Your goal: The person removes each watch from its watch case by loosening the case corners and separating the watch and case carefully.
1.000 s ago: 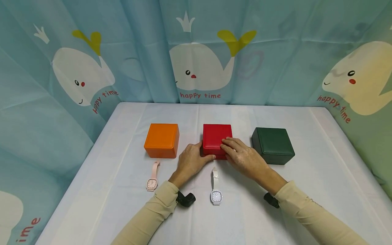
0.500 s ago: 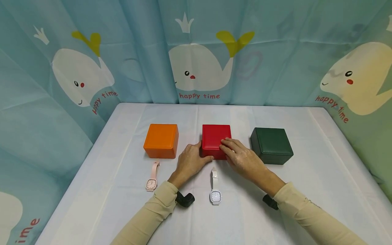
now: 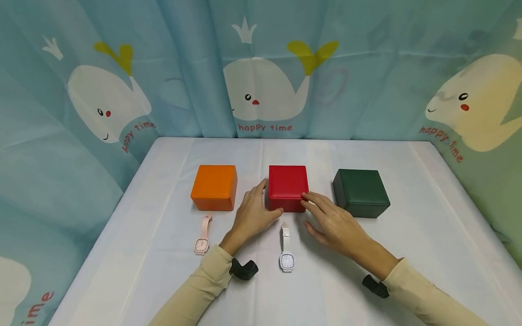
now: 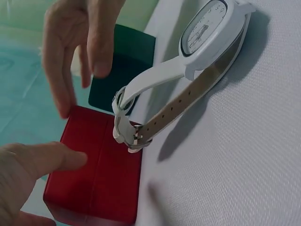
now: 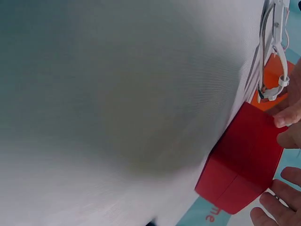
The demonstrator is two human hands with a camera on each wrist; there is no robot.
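Red box [image 3: 287, 186], closed, in the middle of the table [image 3: 408, 253], between orange box [image 3: 214, 186] and dark green box [image 3: 360, 192]. Left hand [image 3: 253, 213] against its left side, fingers straight, thumb at the front lower corner. Right hand [image 3: 336, 222] at its front right corner, fingers [image 3: 316, 199] relaxed and spread, fingertips at the edge, holding nothing. Just before the box, white watch [image 3: 287, 251] flat between both hands; pink watch [image 3: 203, 235] before the orange box. Behind, blue curtain [image 3: 195, 59] with white whales, red words "happy time".
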